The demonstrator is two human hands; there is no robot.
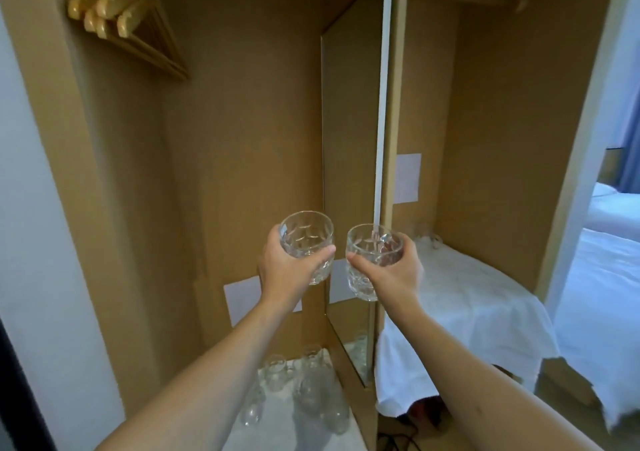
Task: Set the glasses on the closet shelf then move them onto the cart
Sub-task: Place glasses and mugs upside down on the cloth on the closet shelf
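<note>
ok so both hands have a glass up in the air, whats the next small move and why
Probably lower both toward the white-covered shelf on the right: the left hand and right hand each grip a cut glass in mid-air, and that surface looks bare nearby.

Soft warm light, slight blur, curved edges

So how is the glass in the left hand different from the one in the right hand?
The left glass is held a bit higher than the right glass. The left glass is in front of the open closet side; the right glass is in front of the mirror edge. Both are clear, cut-patterned, empty-looking and upright, each gripped from below by one hand.
</note>
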